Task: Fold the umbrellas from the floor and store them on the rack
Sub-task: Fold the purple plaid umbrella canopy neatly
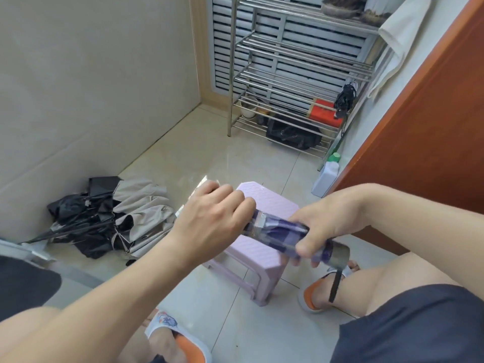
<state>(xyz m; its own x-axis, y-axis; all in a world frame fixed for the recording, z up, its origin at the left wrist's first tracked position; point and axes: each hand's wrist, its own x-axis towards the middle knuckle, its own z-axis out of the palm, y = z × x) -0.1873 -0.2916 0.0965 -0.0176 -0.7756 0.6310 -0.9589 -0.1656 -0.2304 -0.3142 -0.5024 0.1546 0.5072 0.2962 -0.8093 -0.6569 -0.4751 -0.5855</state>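
Note:
A folded purple plaid umbrella [277, 233] lies across my two hands above a pink stool. My left hand [209, 218] grips its far end with curled fingers. My right hand [322, 226] wraps around its middle near the grey handle [340, 255], from which a black strap hangs down. A heap of unfolded black and beige umbrellas [110, 216] lies on the tiled floor at the left wall. The steel rack [296, 64] stands at the back; a black umbrella [345, 96] hangs at its right side.
The pink plastic stool [262, 258] stands right under the umbrella. A white bottle with a green cap [327, 174] stands by an orange-brown door [419, 132]. The rack's low shelves hold a red box [324, 112], a black bag [293, 134] and a white cup [248, 107].

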